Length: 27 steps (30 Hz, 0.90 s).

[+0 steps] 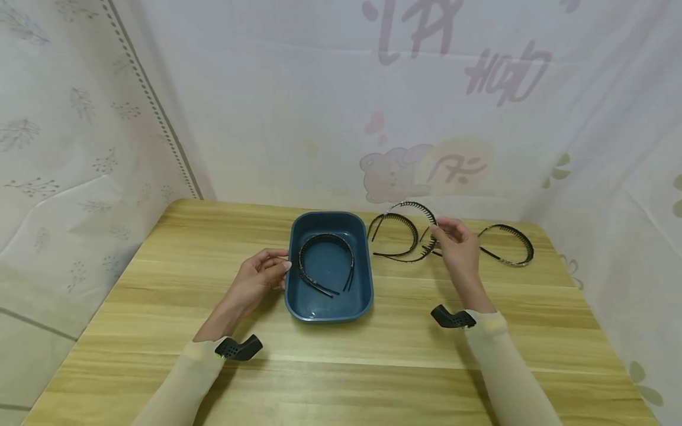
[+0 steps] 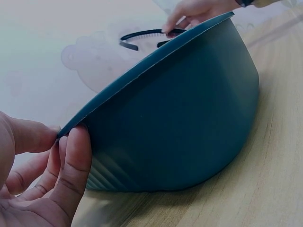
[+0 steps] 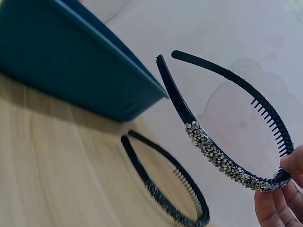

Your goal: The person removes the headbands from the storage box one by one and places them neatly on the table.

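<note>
My left hand [image 1: 254,279] pinches the left rim of a blue plastic tub [image 1: 326,312], thumb on the inside and fingers under the lip in the left wrist view. Black toothed headbands [image 1: 318,287] lie nested in the tub. To its right, my right hand [image 1: 459,251] grips another black headband [image 1: 415,205] by its curved top between thumb and fingers, raised above the table. Sparkling stones [image 3: 218,161] cover part of this band in the right wrist view, and its two ends point toward the tub. A similar headband [image 3: 166,202] lies on the table below it.
The wooden table [image 1: 330,378] backs onto a printed white cloth [image 1: 298,130]. One more headband [image 1: 530,251] lies right of my right hand, and another, partly hidden, shows its ends beside my fingers. A black wrist camera [image 1: 453,318] sits on each sleeve.
</note>
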Tool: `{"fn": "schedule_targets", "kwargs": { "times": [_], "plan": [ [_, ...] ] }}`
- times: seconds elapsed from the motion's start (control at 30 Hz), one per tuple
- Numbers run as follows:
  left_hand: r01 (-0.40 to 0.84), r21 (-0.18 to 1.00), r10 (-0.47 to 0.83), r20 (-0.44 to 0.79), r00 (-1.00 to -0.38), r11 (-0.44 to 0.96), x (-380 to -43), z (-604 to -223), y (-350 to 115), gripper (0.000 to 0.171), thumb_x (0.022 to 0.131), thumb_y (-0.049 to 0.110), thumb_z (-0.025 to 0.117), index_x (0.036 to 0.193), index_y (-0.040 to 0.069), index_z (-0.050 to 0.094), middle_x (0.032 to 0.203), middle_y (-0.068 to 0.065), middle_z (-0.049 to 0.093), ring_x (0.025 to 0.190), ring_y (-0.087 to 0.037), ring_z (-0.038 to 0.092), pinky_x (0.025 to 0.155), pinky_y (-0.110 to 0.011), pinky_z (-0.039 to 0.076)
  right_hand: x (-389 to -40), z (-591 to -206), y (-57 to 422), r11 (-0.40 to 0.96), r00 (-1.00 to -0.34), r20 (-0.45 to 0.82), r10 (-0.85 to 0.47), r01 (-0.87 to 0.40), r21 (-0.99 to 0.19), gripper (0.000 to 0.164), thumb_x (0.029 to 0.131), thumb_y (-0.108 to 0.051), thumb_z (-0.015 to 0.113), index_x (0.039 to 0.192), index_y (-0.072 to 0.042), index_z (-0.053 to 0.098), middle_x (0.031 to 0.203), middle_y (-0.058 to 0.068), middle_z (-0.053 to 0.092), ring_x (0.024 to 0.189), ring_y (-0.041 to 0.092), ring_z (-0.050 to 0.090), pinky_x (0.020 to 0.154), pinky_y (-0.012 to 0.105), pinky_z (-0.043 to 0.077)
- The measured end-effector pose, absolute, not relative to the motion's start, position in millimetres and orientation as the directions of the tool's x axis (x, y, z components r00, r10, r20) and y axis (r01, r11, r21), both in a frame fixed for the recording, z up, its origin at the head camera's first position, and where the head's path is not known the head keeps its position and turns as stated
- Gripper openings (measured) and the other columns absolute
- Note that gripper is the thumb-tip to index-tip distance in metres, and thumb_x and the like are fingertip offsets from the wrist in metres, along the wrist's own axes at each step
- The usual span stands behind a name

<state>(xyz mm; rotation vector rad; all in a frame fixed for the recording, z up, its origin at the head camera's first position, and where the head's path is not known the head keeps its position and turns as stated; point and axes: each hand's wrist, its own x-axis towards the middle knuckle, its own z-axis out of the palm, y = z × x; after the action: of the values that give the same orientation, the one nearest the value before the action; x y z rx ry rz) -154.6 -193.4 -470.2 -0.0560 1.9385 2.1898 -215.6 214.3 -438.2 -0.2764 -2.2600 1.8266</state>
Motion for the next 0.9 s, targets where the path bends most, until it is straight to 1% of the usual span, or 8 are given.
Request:
{"fn": "schedule_targets", "kwargs": {
  "times": [0.13, 0.27, 0.4, 0.5, 0.63, 0.8, 0.9],
  "plan": [
    [-0.183, 0.977, 0.143, -0.166, -0.976, -0.109, -155.3, -469.7, -192.9, 0.044, 0.101, 0.007, 0.065, 0.139, -0.007, 0.048, 0.095, 0.0, 0.066, 0.074, -0.01, 0.063, 0.069, -0.022, 0.059, -208.9, -442.0, 224.0, 0.229, -0.956, 0.021, 0.293, 0.049, -0.972, 0.034, 0.095, -0.029, 0.075, 0.123, -0.011, 0.069, 0.105, -0.006, 0.069, 0.091, 0.005, 0.067, 0.077, 0.02, 0.059],
    [-0.182, 0.977, 0.143, -0.165, -0.976, -0.112, -155.8, -469.9, -192.9, 0.044, 0.101, 0.006, 0.064, 0.138, -0.007, 0.047, 0.093, 0.001, 0.066, 0.073, -0.01, 0.062, 0.069, -0.022, 0.058, -203.2, -447.0, 229.9, 0.259, -0.954, -0.016, 0.298, 0.096, -0.961, 0.034, 0.096, -0.028, 0.074, 0.124, -0.009, 0.069, 0.099, -0.011, 0.068, 0.091, 0.007, 0.067, 0.076, 0.018, 0.059],
    [-0.183, 0.976, 0.14, -0.166, -0.976, -0.115, -156.1, -470.2, -192.3, 0.042, 0.101, 0.006, 0.064, 0.138, -0.007, 0.048, 0.093, 0.001, 0.066, 0.073, -0.01, 0.062, 0.068, -0.022, 0.058, -197.7, -452.6, 232.9, 0.286, -0.957, -0.045, 0.286, 0.131, -0.949, 0.034, 0.097, -0.027, 0.073, 0.124, -0.008, 0.068, 0.096, -0.013, 0.069, 0.091, 0.009, 0.067, 0.078, 0.022, 0.061],
    [-0.185, 0.975, 0.141, -0.167, -0.976, -0.122, -155.7, -470.8, -192.4, 0.042, 0.1, 0.007, 0.065, 0.137, -0.006, 0.048, 0.093, 0.002, 0.066, 0.073, -0.01, 0.062, 0.068, -0.022, 0.058, -194.3, -458.0, 234.6, 0.3, -0.962, -0.06, 0.268, 0.142, -0.943, 0.035, 0.097, -0.026, 0.073, 0.125, -0.007, 0.067, 0.099, -0.011, 0.07, 0.089, 0.005, 0.066, 0.079, 0.023, 0.061],
    [-0.188, 0.974, 0.143, -0.17, -0.975, -0.128, -154.8, -471.4, -192.4, 0.041, 0.1, 0.007, 0.065, 0.136, -0.005, 0.049, 0.092, 0.002, 0.066, 0.073, -0.01, 0.062, 0.069, -0.023, 0.058, -189.8, -465.1, 236.5, 0.315, -0.969, -0.076, 0.236, 0.151, -0.937, 0.035, 0.097, -0.027, 0.073, 0.125, -0.006, 0.067, 0.105, -0.006, 0.069, 0.088, 0.002, 0.065, 0.078, 0.022, 0.06],
    [-0.183, 0.975, 0.141, -0.165, -0.976, -0.126, -154.1, -470.9, -192.8, 0.04, 0.101, 0.007, 0.064, 0.136, -0.005, 0.049, 0.093, 0.002, 0.066, 0.073, -0.01, 0.062, 0.068, -0.023, 0.058, -184.0, -469.5, 238.3, 0.332, -0.975, -0.097, 0.201, 0.161, -0.929, 0.033, 0.098, -0.026, 0.072, 0.124, -0.007, 0.067, 0.106, -0.005, 0.068, 0.088, 0.004, 0.065, 0.076, 0.022, 0.059],
    [-0.183, 0.975, 0.141, -0.165, -0.976, -0.125, -153.5, -469.8, -193.0, 0.04, 0.101, 0.007, 0.064, 0.136, -0.004, 0.049, 0.093, 0.003, 0.067, 0.072, -0.009, 0.062, 0.067, -0.023, 0.058, -182.0, -471.4, 239.7, 0.355, -0.978, -0.103, 0.181, 0.163, -0.92, 0.031, 0.098, -0.026, 0.072, 0.122, -0.008, 0.067, 0.108, 0.0, 0.07, 0.088, 0.005, 0.065, 0.074, 0.022, 0.059]
  ]
}}
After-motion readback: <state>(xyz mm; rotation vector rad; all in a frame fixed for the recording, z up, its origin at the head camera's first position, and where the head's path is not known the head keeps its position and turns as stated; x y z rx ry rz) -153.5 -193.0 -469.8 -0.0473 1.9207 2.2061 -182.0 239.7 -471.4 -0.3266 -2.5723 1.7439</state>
